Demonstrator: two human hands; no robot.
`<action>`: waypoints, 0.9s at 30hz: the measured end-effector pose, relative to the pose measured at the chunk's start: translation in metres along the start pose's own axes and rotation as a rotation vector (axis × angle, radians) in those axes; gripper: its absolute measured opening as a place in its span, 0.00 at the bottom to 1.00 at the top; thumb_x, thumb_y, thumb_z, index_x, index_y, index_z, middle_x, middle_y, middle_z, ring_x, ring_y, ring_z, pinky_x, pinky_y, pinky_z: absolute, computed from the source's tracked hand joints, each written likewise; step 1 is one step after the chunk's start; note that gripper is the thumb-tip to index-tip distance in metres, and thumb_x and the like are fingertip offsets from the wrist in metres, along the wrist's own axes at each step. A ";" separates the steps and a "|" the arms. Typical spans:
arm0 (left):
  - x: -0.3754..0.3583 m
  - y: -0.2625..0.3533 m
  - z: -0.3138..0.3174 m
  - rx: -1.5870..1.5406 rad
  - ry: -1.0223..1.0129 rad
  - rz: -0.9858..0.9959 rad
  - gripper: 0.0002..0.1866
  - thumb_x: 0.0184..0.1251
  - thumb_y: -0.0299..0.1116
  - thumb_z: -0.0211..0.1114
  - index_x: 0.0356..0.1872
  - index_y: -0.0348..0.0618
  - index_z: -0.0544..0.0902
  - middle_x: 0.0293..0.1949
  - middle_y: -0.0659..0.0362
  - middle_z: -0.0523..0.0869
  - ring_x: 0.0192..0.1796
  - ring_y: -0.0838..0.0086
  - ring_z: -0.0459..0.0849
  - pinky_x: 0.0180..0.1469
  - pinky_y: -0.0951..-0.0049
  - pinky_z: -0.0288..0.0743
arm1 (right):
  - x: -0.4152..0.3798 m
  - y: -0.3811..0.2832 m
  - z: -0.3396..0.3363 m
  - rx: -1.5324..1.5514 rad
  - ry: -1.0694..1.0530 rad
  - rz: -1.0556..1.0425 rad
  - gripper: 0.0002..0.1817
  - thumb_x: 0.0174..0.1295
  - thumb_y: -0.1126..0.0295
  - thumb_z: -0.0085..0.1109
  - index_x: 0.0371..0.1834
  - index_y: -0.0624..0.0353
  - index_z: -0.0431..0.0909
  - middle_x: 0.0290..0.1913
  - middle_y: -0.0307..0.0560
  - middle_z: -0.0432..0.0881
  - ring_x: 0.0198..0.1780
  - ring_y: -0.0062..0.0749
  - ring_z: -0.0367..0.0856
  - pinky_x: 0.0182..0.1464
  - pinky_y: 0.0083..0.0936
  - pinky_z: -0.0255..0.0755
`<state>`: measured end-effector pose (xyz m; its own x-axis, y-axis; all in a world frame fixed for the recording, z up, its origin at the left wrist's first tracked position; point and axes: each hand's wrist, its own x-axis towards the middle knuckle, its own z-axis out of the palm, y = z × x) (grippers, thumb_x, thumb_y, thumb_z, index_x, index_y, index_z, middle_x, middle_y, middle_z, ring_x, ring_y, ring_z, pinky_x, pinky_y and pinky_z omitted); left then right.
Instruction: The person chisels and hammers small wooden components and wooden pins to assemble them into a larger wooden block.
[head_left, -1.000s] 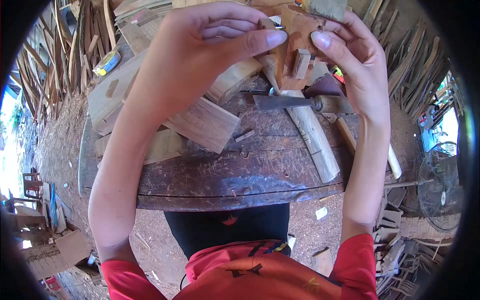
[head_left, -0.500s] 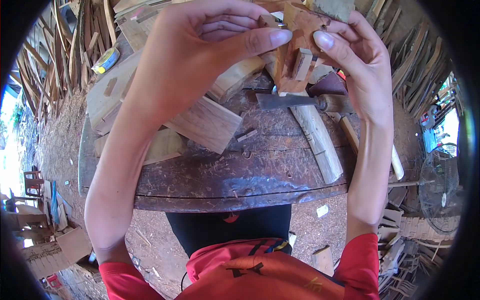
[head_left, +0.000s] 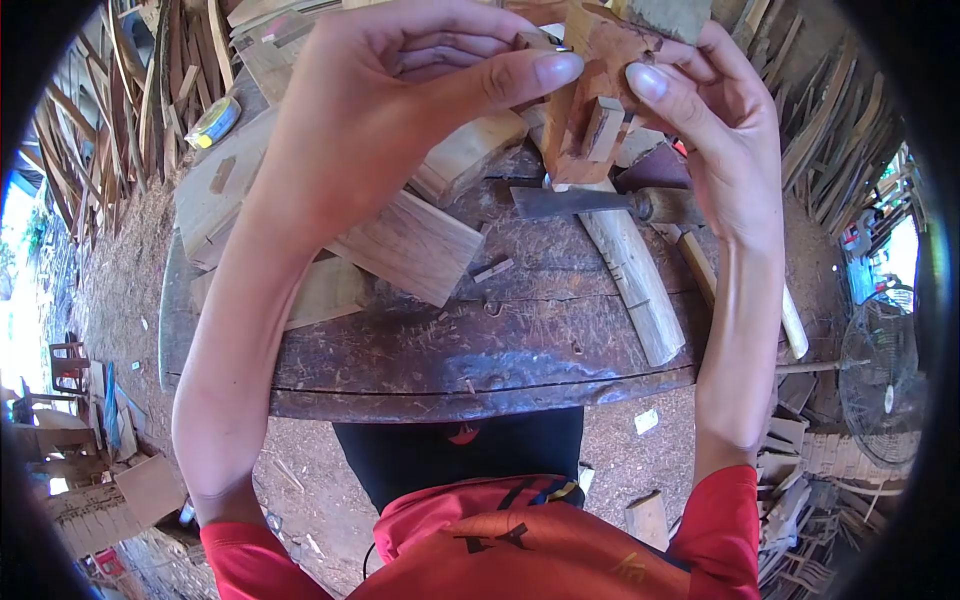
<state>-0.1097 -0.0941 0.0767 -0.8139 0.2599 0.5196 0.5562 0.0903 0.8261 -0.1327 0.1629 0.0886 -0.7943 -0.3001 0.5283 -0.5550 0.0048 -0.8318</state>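
Note:
Both hands are raised at the far side of the workbench (head_left: 450, 350), at a reddish-brown wooden block (head_left: 612, 60). A short, pale wooden peg (head_left: 603, 130) sticks out of the block's near face. My left hand (head_left: 400, 100) pinches a small wooden piece (head_left: 532, 41) against the block's left side, thumb stretched along it and a bright metal bit showing at the thumb tip. My right hand (head_left: 710, 110) grips the block's right side, its thumb pressed on the face and its fingers curled behind, partly hidden. A chisel (head_left: 575, 203) lies just below the block, across a pale wooden bar (head_left: 635, 280).
Wooden boards (head_left: 410, 245) lie overlapped on the left of the bench, with a tape measure (head_left: 212, 122) beyond them. A small wood offcut (head_left: 493, 270) rests mid-bench. Wood strips (head_left: 840, 130) lean at both sides, and a fan (head_left: 880, 385) stands at the right.
Almost nothing differs. Both hands stay on the block, and my left hand and forearm have shifted very slightly.

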 end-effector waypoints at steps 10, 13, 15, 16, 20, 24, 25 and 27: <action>0.004 -0.002 0.002 -0.011 0.032 0.042 0.17 0.73 0.29 0.72 0.59 0.33 0.86 0.52 0.55 0.91 0.56 0.75 0.88 0.62 0.75 0.80 | 0.002 0.000 0.000 -0.044 0.037 0.025 0.20 0.68 0.71 0.71 0.62 0.59 0.80 0.53 0.43 0.89 0.51 0.24 0.89 0.53 0.23 0.83; 0.004 -0.004 0.000 0.029 0.038 0.046 0.18 0.73 0.29 0.72 0.60 0.32 0.85 0.54 0.55 0.90 0.58 0.75 0.87 0.63 0.74 0.80 | 0.002 0.003 0.003 0.013 0.047 0.026 0.19 0.68 0.71 0.71 0.60 0.60 0.81 0.53 0.43 0.89 0.50 0.24 0.89 0.53 0.23 0.82; 0.003 -0.001 0.000 0.056 0.036 0.046 0.19 0.73 0.29 0.73 0.61 0.33 0.85 0.54 0.55 0.90 0.58 0.75 0.87 0.63 0.74 0.80 | 0.002 0.004 0.005 0.018 0.068 0.006 0.19 0.67 0.71 0.72 0.60 0.59 0.81 0.52 0.43 0.89 0.50 0.25 0.89 0.52 0.22 0.82; 0.003 0.000 0.000 0.069 0.034 0.045 0.19 0.72 0.29 0.73 0.61 0.33 0.84 0.54 0.55 0.90 0.59 0.75 0.86 0.63 0.74 0.79 | 0.003 0.004 0.006 0.020 0.080 -0.004 0.19 0.67 0.71 0.72 0.59 0.59 0.81 0.52 0.43 0.89 0.51 0.25 0.89 0.52 0.22 0.82; 0.004 -0.001 0.002 0.042 0.032 0.047 0.21 0.72 0.29 0.73 0.64 0.34 0.83 0.52 0.56 0.90 0.59 0.76 0.86 0.63 0.74 0.80 | 0.001 0.001 0.006 -0.014 0.096 0.020 0.19 0.66 0.70 0.73 0.58 0.59 0.81 0.51 0.42 0.89 0.51 0.25 0.89 0.54 0.22 0.80; 0.003 -0.002 0.003 0.045 0.045 0.050 0.23 0.71 0.31 0.73 0.65 0.37 0.83 0.53 0.55 0.90 0.58 0.72 0.87 0.63 0.72 0.80 | 0.001 0.002 0.006 -0.028 0.128 0.014 0.19 0.66 0.70 0.73 0.58 0.59 0.81 0.51 0.41 0.89 0.51 0.23 0.89 0.55 0.21 0.79; 0.002 -0.001 0.003 0.044 0.052 0.042 0.23 0.71 0.32 0.74 0.65 0.38 0.83 0.53 0.55 0.90 0.57 0.69 0.88 0.63 0.71 0.81 | 0.001 0.002 0.007 -0.030 0.134 0.014 0.18 0.66 0.70 0.73 0.57 0.59 0.81 0.51 0.41 0.89 0.51 0.23 0.89 0.55 0.21 0.78; 0.010 0.027 0.011 -0.012 0.122 -0.154 0.23 0.71 0.28 0.74 0.64 0.34 0.81 0.47 0.54 0.92 0.51 0.74 0.90 0.58 0.75 0.84 | 0.002 0.003 0.007 -0.024 0.151 -0.006 0.19 0.66 0.70 0.73 0.58 0.58 0.81 0.52 0.41 0.89 0.51 0.23 0.89 0.55 0.21 0.79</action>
<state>-0.1008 -0.0786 0.1018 -0.9041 0.1252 0.4085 0.4218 0.1086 0.9002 -0.1341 0.1556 0.0855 -0.8181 -0.1531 0.5544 -0.5642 0.0263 -0.8252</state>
